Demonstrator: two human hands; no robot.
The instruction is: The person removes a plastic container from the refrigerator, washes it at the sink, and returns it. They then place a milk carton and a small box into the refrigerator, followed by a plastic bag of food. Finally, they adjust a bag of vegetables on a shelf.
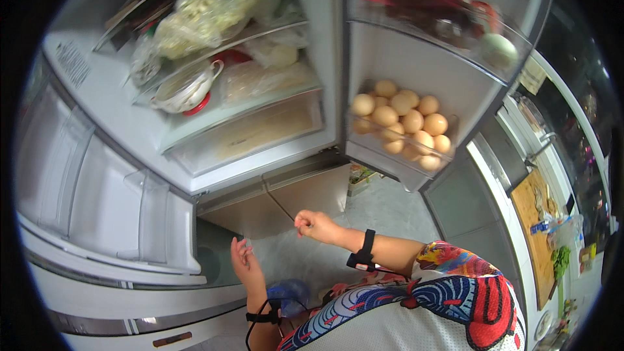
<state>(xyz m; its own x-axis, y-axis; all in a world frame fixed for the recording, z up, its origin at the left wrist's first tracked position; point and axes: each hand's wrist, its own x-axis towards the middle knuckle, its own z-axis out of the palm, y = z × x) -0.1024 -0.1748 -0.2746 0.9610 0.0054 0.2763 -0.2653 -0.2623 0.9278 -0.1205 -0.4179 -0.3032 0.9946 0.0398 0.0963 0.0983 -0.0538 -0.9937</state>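
My left hand (pixel 245 259) hangs in the air with its palm up and fingers apart, holding nothing. To its right, my right hand (pixel 316 227) is loosely curled in front of the lower steel drawer fronts (pixel 307 195), and nothing shows in its fingers. Ahead stands an open refrigerator (pixel 209 183). A bag of pale vegetables (pixel 204 12) lies on an upper shelf. Below it, a white two-handled bowl (pixel 184 88) sits by a red base (pixel 197 106). Many brown eggs (pixel 412 121) fill the lower bin of the right door.
The left door (pixel 109 190) stands open with clear racks. The right door's upper rack (pixel 438 34) holds a red bag and a pale green round item. A blue bag (pixel 288 297) is on the floor. A cutting board (pixel 531 239) and leafy greens (pixel 560 262) rest on the right counter.
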